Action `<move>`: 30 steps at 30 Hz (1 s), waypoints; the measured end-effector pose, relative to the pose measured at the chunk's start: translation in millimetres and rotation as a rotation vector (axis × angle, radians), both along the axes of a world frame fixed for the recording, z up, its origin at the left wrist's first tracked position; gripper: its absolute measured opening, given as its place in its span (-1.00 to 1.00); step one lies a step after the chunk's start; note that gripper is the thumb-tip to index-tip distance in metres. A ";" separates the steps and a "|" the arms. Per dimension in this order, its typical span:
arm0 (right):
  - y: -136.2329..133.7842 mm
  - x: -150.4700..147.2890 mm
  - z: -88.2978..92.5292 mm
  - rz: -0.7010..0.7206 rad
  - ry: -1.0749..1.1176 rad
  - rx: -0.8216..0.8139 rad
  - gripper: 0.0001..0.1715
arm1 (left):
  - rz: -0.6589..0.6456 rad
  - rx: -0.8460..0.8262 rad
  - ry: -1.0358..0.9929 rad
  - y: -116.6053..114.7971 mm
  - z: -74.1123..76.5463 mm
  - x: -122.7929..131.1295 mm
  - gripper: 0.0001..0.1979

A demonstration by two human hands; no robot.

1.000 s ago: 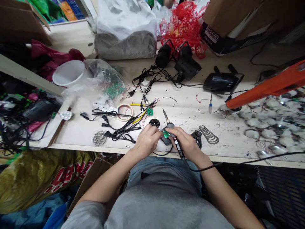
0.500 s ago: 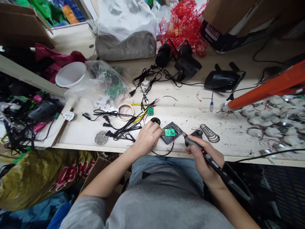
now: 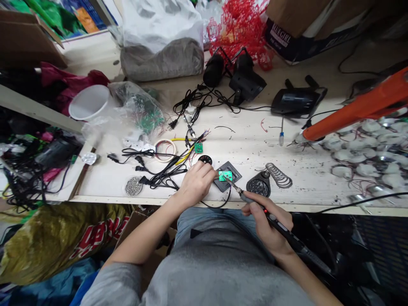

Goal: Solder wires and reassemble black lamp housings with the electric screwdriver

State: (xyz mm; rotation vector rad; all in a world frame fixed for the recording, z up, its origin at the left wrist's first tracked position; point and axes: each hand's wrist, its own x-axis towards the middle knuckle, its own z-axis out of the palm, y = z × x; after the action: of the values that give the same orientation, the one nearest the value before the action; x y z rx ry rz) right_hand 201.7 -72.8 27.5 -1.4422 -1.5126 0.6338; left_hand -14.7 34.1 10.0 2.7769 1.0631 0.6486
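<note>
The tip of the black-and-grey, pen-shaped soldering iron [image 3: 245, 197] has come from beside the small green rectangular circuit board [image 3: 226, 174] to over it, so the iron seems now at work there. The right hand [image 3: 267, 219] is closed around the iron, which points towards the worktop's [image 3: 248, 153] far left corner. The left hand's [image 3: 198, 182] grip pinches the board's left end, near the front edge; its long axis runs roughly along this edge.
</note>
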 end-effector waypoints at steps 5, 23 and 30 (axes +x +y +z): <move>3.4 -1.1 -2.3 0.019 -0.010 0.021 -0.75 | 0.013 -0.034 0.036 -0.3 -0.5 -0.1 -0.73; 8.7 -5.1 -1.1 0.051 -0.038 0.045 -0.77 | 0.052 -0.012 0.019 -2.9 -2.0 1.7 -0.78; 8.0 -4.9 -0.4 0.077 -0.143 0.094 -0.75 | 0.050 -0.010 0.021 -2.7 -1.6 1.1 -0.80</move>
State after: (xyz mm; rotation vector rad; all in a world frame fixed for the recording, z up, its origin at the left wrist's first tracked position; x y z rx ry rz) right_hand 196.8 -64.8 27.1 -1.3875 -1.6932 0.5073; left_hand -13.6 31.3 8.4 2.7633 1.1403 0.6192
